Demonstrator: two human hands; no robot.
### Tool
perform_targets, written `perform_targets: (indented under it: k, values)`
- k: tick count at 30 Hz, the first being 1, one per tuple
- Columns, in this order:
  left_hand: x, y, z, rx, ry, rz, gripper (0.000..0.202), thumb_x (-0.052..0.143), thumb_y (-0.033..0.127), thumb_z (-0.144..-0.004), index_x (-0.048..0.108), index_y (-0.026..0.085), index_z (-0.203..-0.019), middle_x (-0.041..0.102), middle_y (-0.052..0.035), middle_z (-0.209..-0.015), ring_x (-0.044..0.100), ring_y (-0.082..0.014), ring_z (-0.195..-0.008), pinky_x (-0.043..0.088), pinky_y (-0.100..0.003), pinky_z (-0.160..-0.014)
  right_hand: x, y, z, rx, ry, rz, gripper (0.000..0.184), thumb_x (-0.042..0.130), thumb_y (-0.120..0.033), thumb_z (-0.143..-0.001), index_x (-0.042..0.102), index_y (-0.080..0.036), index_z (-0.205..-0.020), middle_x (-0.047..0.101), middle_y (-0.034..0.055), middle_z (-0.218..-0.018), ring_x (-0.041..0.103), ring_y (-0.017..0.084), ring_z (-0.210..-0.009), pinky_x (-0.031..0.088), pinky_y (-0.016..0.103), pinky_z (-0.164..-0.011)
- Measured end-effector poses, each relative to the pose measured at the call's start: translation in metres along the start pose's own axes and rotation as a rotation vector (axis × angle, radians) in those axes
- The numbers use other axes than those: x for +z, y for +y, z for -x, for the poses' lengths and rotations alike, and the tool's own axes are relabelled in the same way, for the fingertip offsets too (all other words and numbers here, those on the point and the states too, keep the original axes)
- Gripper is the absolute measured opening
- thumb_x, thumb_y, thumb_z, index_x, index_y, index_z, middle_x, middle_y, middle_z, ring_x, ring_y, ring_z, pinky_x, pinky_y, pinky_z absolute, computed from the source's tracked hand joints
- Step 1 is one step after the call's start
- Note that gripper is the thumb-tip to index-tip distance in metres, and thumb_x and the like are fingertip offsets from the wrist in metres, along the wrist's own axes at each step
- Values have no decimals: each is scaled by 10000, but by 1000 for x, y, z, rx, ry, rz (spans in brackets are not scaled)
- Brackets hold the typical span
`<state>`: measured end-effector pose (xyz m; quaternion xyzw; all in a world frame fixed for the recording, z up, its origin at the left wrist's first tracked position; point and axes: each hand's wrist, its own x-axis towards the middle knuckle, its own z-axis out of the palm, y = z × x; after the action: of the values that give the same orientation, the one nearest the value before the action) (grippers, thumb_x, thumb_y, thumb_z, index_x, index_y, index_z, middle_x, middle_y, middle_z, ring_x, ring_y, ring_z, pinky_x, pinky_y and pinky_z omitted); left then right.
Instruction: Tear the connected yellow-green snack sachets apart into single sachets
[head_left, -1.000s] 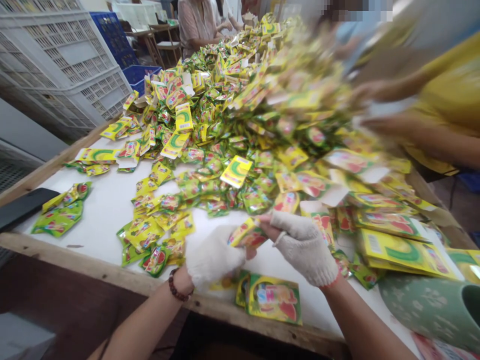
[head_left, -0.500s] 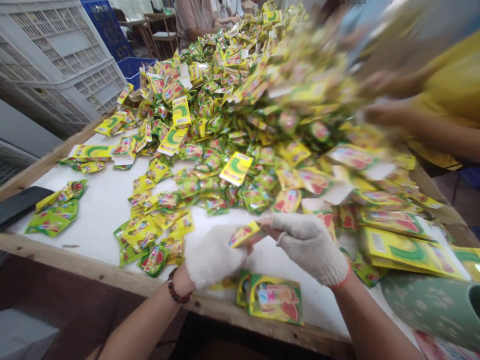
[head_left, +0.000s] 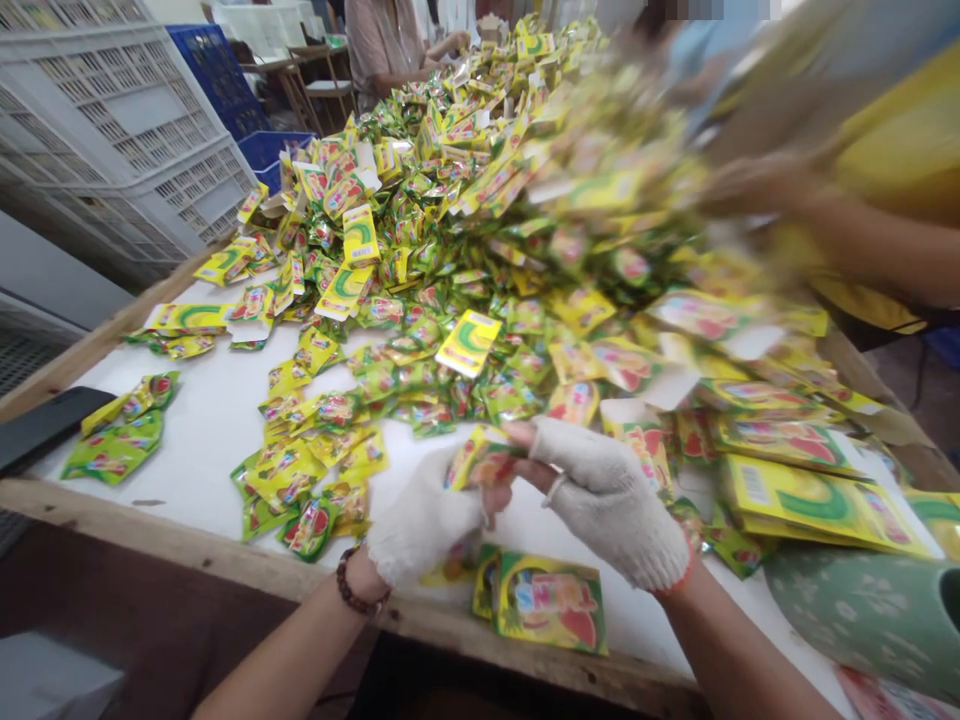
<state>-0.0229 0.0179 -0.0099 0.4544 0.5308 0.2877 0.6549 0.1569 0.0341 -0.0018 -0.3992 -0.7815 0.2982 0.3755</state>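
Note:
A small yellow and green printed candy box (head_left: 469, 458) is in my left hand (head_left: 424, 520), whose gloved fingers are wrapped round it. My right hand (head_left: 604, 495), also in a white fingerless glove, pinches at the box's upper right end with bare fingertips. Part of the box is hidden by the fingers. Below the hands, a flat printed box (head_left: 551, 602) lies near the table's front edge, overlapping another. Left of my left hand is a loose cluster of yellow and green candy packets (head_left: 289, 470).
A big heap of packets and boxes (head_left: 420, 260) covers the table's far part. Flat boxes (head_left: 817, 500) are stacked at right beside a green flowered object (head_left: 855, 615). White crates (head_left: 127, 110) stand at left. Co-workers' arms (head_left: 795, 190) reach in, blurred.
The candy box has been tilted more upright between my hands. My right fingers have spread slightly around its end. A co-worker's arms at the right have shifted.

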Motion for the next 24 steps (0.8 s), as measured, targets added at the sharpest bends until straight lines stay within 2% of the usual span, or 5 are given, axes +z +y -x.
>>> perform_targets:
  k: [3,7,13,19,24]
  values:
    - [0,-1,1,-6,-72,140,370,782,365,-602,578,133,-805,611,1,-665,523,-94,-503,422,-207,-473,2,-3,-3,10,67,35,180,565,-151,-863,711,-219,-943,641,20,-751,617,164,-702,513,264,-642]
    - [-3,-10,0,-7,-123,203,378,788,389,-618,582,126,-795,588,7,-620,499,-83,-478,391,-191,-439,1,-9,-4,19,-7,60,170,559,-140,-864,692,-190,-771,558,3,-662,546,132,-610,470,235,-567]
    - [-5,-12,-2,21,-100,137,363,745,434,-686,568,141,-808,590,17,-607,459,-63,-412,378,-192,-406,16,2,4,72,158,-39,301,589,-184,-863,659,-242,-1149,715,59,-1019,669,222,-953,549,359,-828]
    - [-4,-9,1,25,-174,260,383,746,456,-676,554,142,-779,578,13,-586,471,-75,-408,359,-187,-370,20,2,3,-46,181,-56,279,598,-117,-842,702,-252,-1063,732,35,-935,696,186,-895,575,283,-771]
    - [-3,-7,-1,14,-122,101,366,711,457,-716,571,146,-850,606,4,-636,478,-75,-430,364,-189,-394,18,-2,4,130,195,-142,257,587,-184,-866,660,-237,-1107,729,43,-996,694,199,-913,581,312,-791]
